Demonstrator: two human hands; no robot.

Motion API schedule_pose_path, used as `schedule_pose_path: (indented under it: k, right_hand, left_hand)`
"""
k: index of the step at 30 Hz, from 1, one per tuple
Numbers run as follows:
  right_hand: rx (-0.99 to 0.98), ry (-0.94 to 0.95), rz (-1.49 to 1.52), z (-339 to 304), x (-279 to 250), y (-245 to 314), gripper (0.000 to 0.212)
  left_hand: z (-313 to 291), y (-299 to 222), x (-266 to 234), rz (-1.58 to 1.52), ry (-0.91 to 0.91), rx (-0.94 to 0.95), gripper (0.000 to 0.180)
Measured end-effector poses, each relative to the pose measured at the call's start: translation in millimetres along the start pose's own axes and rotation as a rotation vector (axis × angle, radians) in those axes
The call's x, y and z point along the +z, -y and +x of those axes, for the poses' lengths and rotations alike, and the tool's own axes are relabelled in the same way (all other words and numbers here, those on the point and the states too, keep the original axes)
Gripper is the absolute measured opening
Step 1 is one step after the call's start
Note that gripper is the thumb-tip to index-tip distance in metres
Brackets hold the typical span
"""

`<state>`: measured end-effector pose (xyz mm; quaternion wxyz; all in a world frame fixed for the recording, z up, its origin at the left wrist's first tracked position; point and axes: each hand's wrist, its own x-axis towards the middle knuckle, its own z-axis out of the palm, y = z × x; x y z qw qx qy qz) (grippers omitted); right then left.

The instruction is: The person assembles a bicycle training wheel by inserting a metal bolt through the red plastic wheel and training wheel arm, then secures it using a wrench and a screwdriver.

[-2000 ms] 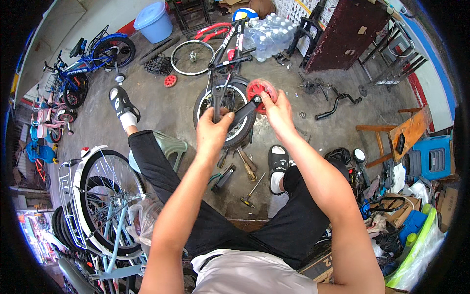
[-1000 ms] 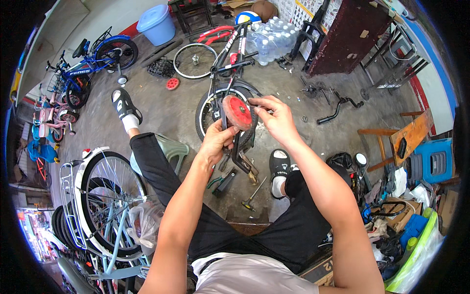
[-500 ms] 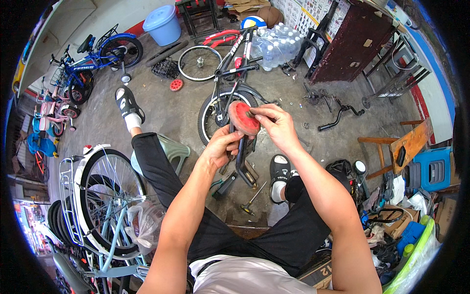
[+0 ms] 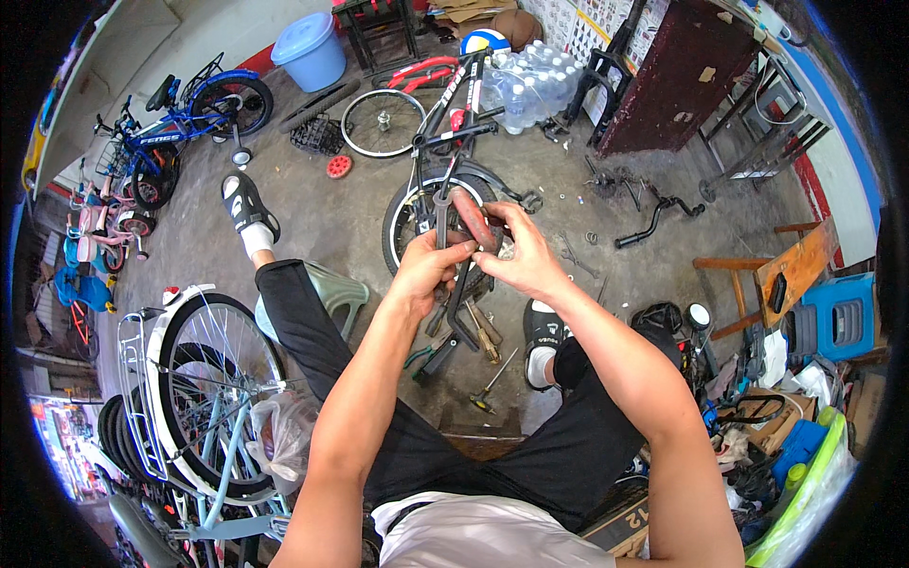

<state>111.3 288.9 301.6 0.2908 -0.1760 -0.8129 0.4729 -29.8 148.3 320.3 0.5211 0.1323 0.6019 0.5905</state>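
A small red training wheel (image 4: 471, 214), turned nearly edge-on, is held between my two hands over the bicycle lying on the floor. My left hand (image 4: 426, 270) is closed at its near side, thumb pressed toward the wheel. Out of that hand rises a flat grey metal piece (image 4: 441, 218) that looks like a spanner; its lower part is hidden. My right hand (image 4: 516, 251) grips the wheel from the right with thumb and fingers. Below the hands shows a bent black bar (image 4: 458, 317); whether it joins the wheel is hidden.
Beneath lies a black bicycle (image 4: 445, 137). Between my feet are a screwdriver (image 4: 484, 331) and a yellow-headed hammer-like tool (image 4: 483, 404). A second red wheel (image 4: 339, 167) lies farther left, near a bare rim (image 4: 383, 121). A pale stool (image 4: 336, 295) stands by my leg.
The red wheel has turned from face-on to nearly edge-on. My right hand has shifted from its hub to its side. The grey metal piece now shows above my left hand.
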Motion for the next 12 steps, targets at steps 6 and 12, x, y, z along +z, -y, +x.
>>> schedule_pose_path:
  k: [6,12]
  right_hand:
    - [0.229,-0.192,-0.021,2.7,13.6,-10.8,0.059]
    - [0.388,-0.116,0.106,6.6,-0.9,-13.3,0.044]
  left_hand:
    - [9.8,3.9,30.6,0.381,-0.262,0.305,0.022]
    - [-3.4,-12.3,48.1,0.851,-0.418,0.262,0.031]
